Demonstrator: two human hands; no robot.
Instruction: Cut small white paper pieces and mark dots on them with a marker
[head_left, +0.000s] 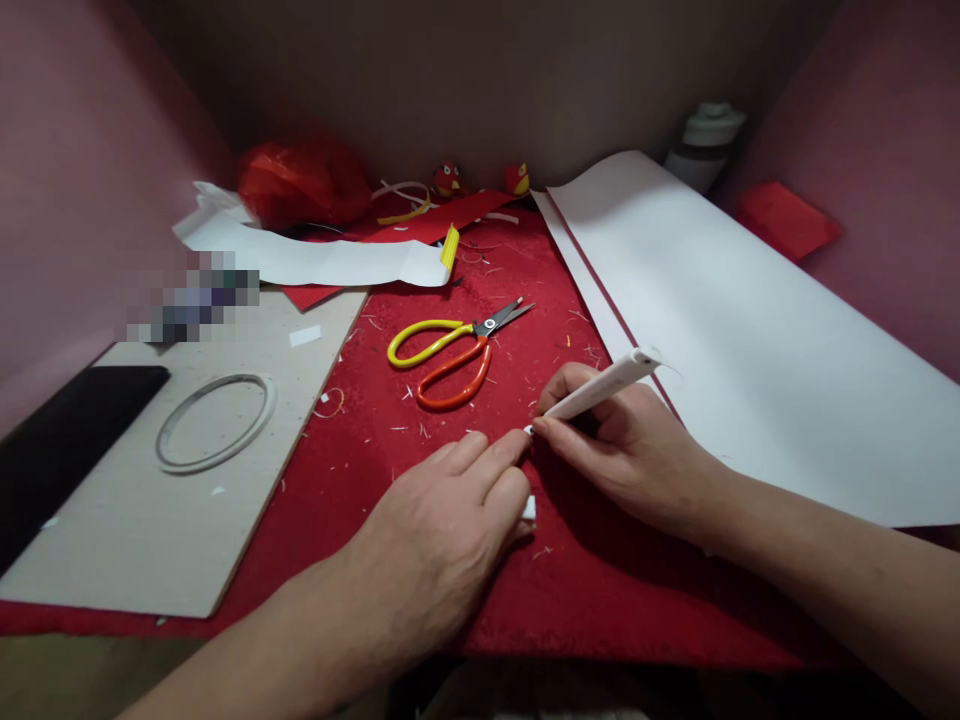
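Observation:
My right hand point(626, 440) is closed around a white pen-shaped tool point(604, 385), its tip pointing down and left. That tip meets a tiny white piece beside the fingertips of my left hand point(450, 525). My left hand lies low over the red cloth point(360, 540), fingers bent and pressed together. A small strip of white paper point(529, 508) pokes out from under its thumb side; the rest of the strip is hidden. Just beyond both hands lie scissors point(461, 350) with one yellow and one orange handle, blades a little apart.
A pale board point(180, 530) at left carries a ring of white tape point(216, 425) and a black flat object point(67, 440). White paper sheets point(720, 300) cover the right side. Behind are a long white strip point(315, 255), a red plastic bag point(304, 185), small red figures point(448, 178) and a bottle point(705, 140).

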